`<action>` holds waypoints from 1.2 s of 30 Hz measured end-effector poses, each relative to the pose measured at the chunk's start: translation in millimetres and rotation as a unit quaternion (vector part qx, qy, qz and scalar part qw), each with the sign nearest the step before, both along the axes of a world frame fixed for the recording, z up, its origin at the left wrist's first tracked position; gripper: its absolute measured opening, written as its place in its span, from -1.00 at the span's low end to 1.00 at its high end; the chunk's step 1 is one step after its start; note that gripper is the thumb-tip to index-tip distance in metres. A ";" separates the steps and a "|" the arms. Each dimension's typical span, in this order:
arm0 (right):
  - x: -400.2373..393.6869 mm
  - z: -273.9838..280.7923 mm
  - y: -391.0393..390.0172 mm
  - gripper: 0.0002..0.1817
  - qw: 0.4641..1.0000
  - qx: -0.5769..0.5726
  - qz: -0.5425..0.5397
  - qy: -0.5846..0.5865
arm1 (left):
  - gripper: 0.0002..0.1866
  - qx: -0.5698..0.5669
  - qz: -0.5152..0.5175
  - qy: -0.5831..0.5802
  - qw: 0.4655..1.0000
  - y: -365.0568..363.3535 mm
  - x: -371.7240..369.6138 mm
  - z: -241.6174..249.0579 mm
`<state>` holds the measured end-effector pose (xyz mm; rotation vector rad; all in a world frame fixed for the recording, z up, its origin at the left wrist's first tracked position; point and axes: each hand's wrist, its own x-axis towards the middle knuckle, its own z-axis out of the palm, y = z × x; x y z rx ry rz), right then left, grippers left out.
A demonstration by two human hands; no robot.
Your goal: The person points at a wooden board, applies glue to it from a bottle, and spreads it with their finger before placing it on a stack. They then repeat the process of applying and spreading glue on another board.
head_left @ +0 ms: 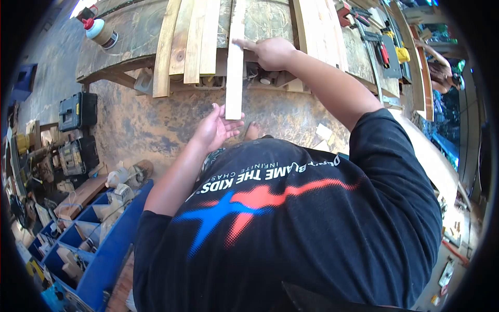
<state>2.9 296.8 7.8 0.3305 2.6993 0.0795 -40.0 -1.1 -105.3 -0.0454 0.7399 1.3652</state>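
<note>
A long pale wooden strip lies on the workbench, its near end jutting out past the bench edge. My left hand is beneath that near end, palm up, fingers apart, with the strip resting over it. Above the bench edge, my right hand touches the strip's right side with an extended finger; its other fingers are curled and partly hidden. Several other wooden strips lie side by side to the left, and wider boards are to the right.
A bottle with a red cap stands at the bench's left. Black toolboxes and a blue compartment bin are on the left. Clamps and tools lie at the right, near another person's arm. Sawdust covers the floor.
</note>
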 end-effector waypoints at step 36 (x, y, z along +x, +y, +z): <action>72.7 50.3 64.6 -0.15 0.888 -0.256 0.309 0.222 | -0.43 0.137 0.268 0.011 0.954 62.0 70.1 84.4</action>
